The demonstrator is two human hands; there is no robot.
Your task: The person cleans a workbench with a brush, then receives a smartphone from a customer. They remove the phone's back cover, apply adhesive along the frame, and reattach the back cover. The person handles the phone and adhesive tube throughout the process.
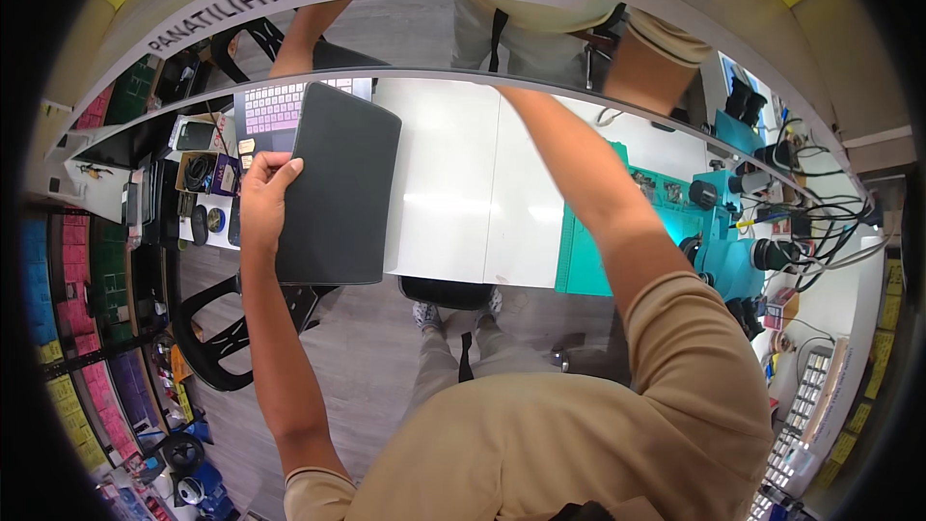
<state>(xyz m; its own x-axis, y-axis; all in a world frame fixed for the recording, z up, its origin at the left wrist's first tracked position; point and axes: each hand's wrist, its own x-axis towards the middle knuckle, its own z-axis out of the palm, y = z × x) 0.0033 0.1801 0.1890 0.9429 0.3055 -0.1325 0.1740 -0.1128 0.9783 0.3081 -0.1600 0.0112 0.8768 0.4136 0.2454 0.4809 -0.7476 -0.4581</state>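
My left hand point(267, 195) grips the left edge of a dark grey flat panel point(344, 188) with rounded corners, thumb on its upper face and the other fingers curled at the edge. Whether this panel is a closed laptop, a sleeve or a mat I cannot tell. It covers the left part of the white table point(444, 183) and overlaps an open laptop point(273, 108) with pinkish keys. My right arm point(588, 159) stretches forward over the table, and its hand is hidden behind the shelf edge.
A mirror strip point(405, 34) runs under the labelled shelf ahead. To the right lie a teal work mat point(584, 256) and a teal microscope point(728, 265) with tangled cables point(820, 222). On the left stand a box of cables point(200, 172) and a black chair point(217, 338).
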